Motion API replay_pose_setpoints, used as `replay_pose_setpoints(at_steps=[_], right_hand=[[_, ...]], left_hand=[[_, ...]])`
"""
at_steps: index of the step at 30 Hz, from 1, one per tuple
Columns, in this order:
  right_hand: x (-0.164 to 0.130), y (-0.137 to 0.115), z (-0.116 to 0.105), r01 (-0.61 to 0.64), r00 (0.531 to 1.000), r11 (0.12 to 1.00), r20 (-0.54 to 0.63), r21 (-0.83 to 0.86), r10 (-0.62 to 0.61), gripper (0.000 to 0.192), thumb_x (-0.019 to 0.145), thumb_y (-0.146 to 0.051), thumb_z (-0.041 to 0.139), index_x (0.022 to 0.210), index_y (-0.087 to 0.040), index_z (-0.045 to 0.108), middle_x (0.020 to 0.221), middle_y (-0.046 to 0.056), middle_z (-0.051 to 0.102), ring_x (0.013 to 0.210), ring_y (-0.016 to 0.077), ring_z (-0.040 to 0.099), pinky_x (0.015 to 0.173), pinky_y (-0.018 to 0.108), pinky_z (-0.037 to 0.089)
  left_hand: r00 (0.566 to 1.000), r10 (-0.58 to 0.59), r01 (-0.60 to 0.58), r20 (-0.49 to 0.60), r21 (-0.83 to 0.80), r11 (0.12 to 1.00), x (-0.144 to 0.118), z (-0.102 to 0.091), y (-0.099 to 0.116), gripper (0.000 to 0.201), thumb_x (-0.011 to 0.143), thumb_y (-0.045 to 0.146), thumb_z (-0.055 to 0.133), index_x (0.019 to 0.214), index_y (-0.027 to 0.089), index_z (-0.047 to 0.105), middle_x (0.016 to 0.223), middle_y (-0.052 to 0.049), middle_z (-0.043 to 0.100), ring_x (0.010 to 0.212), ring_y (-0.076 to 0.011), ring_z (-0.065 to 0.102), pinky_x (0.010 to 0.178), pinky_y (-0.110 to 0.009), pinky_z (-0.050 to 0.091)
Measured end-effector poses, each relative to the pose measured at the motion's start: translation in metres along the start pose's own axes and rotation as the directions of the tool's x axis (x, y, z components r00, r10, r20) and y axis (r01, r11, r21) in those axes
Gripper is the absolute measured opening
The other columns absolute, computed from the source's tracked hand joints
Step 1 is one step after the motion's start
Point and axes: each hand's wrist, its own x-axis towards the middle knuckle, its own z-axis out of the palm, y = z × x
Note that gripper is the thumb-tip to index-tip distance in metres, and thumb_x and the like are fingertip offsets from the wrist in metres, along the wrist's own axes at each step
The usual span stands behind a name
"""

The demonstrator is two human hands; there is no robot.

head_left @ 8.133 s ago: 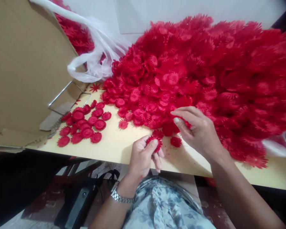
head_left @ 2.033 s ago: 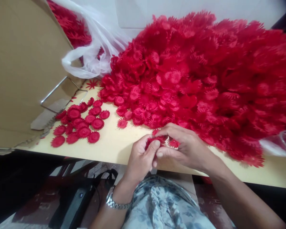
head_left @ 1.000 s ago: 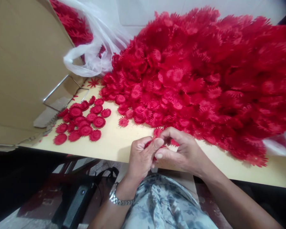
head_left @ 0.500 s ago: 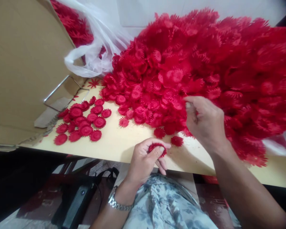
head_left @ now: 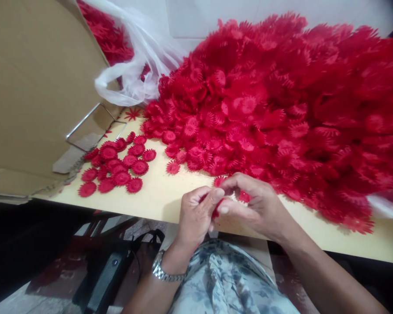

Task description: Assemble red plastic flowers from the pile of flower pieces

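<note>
Right hand (head_left: pixel 260 207) back from pile (head_left: pixel 281 109), both grips pinching red flower (head_left: pixel 217 207) (mostly hidden), left hand (head_left: pixel 196 216)

small red toothed flower piece (head_left: pixel 217 208) pinched between both hands, mostly hidden

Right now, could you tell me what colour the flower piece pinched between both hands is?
Red, like the big pile behind; the head view shows the flower piece best.

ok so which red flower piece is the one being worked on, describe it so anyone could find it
Start at the huge heap of red plastic flower pieces on the pale wooden table and drop to the table's near edge. There the left hand and right hand meet around one small red flower piece, the only one pinched between fingers.
</note>
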Motion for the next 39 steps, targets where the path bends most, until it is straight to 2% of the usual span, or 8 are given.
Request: replay_pose_setpoints(at_steps=[5, 9, 14, 20, 26, 29, 33, 39], right_hand=[[0.0, 0.001, 0.005, 0.067, 0.997, 0.992, 0.051, -0.108, -0.062, 0.004, 0.084, -0.021, 0.056, 0.081, -0.018, 0.056, 0.072, 0.001, 0.061, 0.063, 0.0115, 0.055, 0.056, 0.022, 0.041], [0.0, 0.002, 0.008, 0.226, 0.968, 0.936, -0.048, -0.27, -0.248, 0.016, 0.085, -0.011, 0.046, 0.073, -0.018, 0.054, 0.06, -0.001, 0.055, 0.055, 0.0107, 0.051, 0.05, 0.021, 0.038], [0.011, 0.012, -0.004, 0.01, 0.922, 0.923, -0.354, -0.384, -0.157, 0.017, 0.086, -0.017, 0.047, 0.07, -0.02, 0.051, 0.052, -0.003, 0.049, 0.043, 0.0093, 0.044, 0.043, 0.021, 0.035], [0.03, 0.034, -0.04, -0.04, 0.897, 0.757, -0.357, -0.652, -0.261, 0.019, 0.089, -0.026, 0.046, 0.093, -0.02, 0.063, 0.098, 0.011, 0.065, 0.091, 0.0256, 0.059, 0.08, 0.041, 0.046], [0.009, 0.011, -0.019, 0.065, 0.981, 0.97, -0.164, -0.234, -0.105, 0.019, 0.087, -0.034, 0.053, 0.096, -0.02, 0.064, 0.093, 0.007, 0.066, 0.087, 0.0196, 0.062, 0.074, 0.031, 0.049], [0.0, 0.001, -0.003, 0.017, 1.0, 0.999, 0.001, -0.03, -0.017, 0.017, 0.084, -0.036, 0.059, 0.087, -0.019, 0.06, 0.081, 0.003, 0.065, 0.074, 0.0155, 0.061, 0.065, 0.026, 0.047], [0.0, -0.004, 0.004, 0.028, 0.996, 1.0, 0.086, -0.005, -0.028, 0.013, 0.084, -0.03, 0.058, 0.08, -0.018, 0.057, 0.073, 0.001, 0.062, 0.066, 0.0128, 0.057, 0.059, 0.023, 0.042], [0.005, -0.001, 0.005, 0.042, 0.991, 0.99, -0.12, -0.133, -0.058, 0.012, 0.084, -0.016, 0.05, 0.073, -0.018, 0.054, 0.06, -0.001, 0.057, 0.053, 0.0107, 0.053, 0.05, 0.021, 0.039]], left_hand=[[0.999, -0.039, 0.039, 0.014, 0.002, 0.999, -0.001, 0.001, -0.004, 0.048, 0.082, 0.059, 0.045, 0.067, 0.015, 0.056, 0.042, 0.006, 0.046, 0.027, -0.003, 0.036, 0.025, -0.012, 0.022], [0.981, -0.06, 0.06, 0.186, 0.006, 0.998, -0.003, -0.002, -0.005, 0.034, 0.078, 0.05, 0.058, 0.086, 0.016, 0.055, 0.054, 0.005, 0.054, 0.035, -0.0056, 0.049, 0.029, -0.012, 0.033], [0.969, -0.083, 0.116, 0.232, -0.133, 0.984, -0.005, -0.001, -0.004, 0.023, 0.075, 0.034, 0.064, 0.083, 0.015, 0.055, 0.063, 0.0, 0.063, 0.042, -0.0105, 0.058, 0.038, -0.021, 0.05], [0.992, -0.083, 0.1, 0.1, -0.183, 0.978, -0.006, -0.004, -0.001, 0.019, 0.073, 0.03, 0.065, 0.081, 0.014, 0.06, 0.063, -0.001, 0.066, 0.033, -0.0069, 0.051, 0.028, -0.015, 0.039], [0.992, -0.125, 0.126, 0.02, -0.061, 0.99, -0.003, -0.007, 0.001, 0.036, 0.071, 0.048, 0.065, 0.063, 0.015, 0.054, 0.04, 0.005, 0.053, 0.023, -0.0052, 0.041, 0.021, -0.012, 0.022], [0.997, -0.081, 0.081, -0.018, -0.004, 0.997, -0.002, -0.006, 0.001, 0.043, 0.069, 0.053, 0.066, 0.057, 0.015, 0.05, 0.037, 0.006, 0.048, 0.023, -0.0033, 0.037, 0.023, -0.011, 0.021], [0.998, -0.067, 0.067, -0.014, 0.028, 0.997, -0.003, -0.005, -0.002, 0.049, 0.071, 0.06, 0.06, 0.053, 0.015, 0.049, 0.036, 0.006, 0.046, 0.024, -0.0035, 0.037, 0.023, -0.012, 0.022], [0.989, -0.085, 0.084, 0.12, 0.013, 0.996, -0.004, -0.006, -0.008, 0.039, 0.074, 0.055, 0.06, 0.071, 0.017, 0.054, 0.045, 0.006, 0.053, 0.027, -0.0052, 0.045, 0.024, -0.012, 0.027]])
